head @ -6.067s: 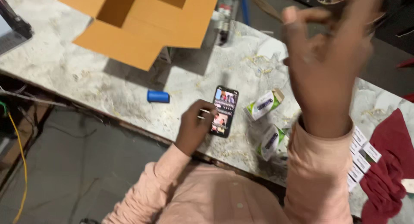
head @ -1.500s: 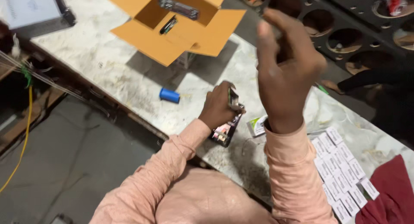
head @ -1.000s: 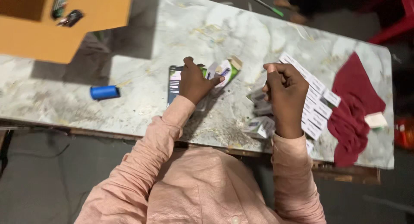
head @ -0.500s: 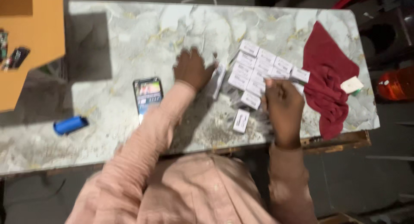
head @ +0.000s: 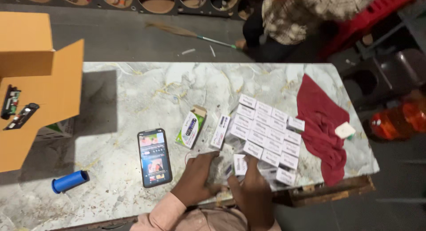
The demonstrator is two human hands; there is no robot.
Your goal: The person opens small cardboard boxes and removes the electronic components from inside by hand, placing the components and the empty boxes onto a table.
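Note:
Both my hands rest close together at the near edge of the marble table. My left hand lies flat on clear plastic wrap with fingers spread. My right hand touches a small white box, its fingers curled around it. Just beyond them several small white boxes lie in neat rows. A green-and-white carton with an open flap and a longer white box lie to the left of the rows.
A phone with a lit screen lies left of my hands, a blue cylinder further left. An open cardboard box with small devices is at far left. A red cloth covers the right side. A person sits beyond the table.
The view swung and settled over the table. My right hand came down from the air to the small boxes. My left hand left the phone and moved beside the right one.

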